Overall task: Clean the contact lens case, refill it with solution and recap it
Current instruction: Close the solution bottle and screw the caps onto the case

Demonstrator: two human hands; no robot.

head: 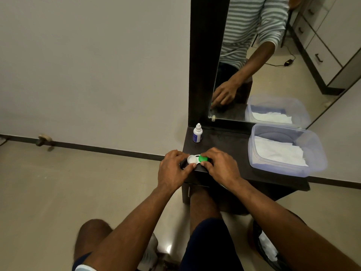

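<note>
A contact lens case (196, 159) lies near the front left corner of a dark shelf (230, 147). It has a white cap (191, 159) on its left well and a green cap (203, 159) on its right well. My left hand (172, 167) pinches the white-capped side with thumb and fingers. My right hand (220, 165) grips the green cap from the right. A small white solution bottle (197, 133) with a blue label stands upright and capped at the shelf's back left, apart from both hands.
A clear plastic tub (316, 153) holding white tissues sits on the shelf's right side. A mirror (273, 55) stands behind it. Under the shelf at lower right is a bin (267, 249) with white waste. My knees are below the shelf edge.
</note>
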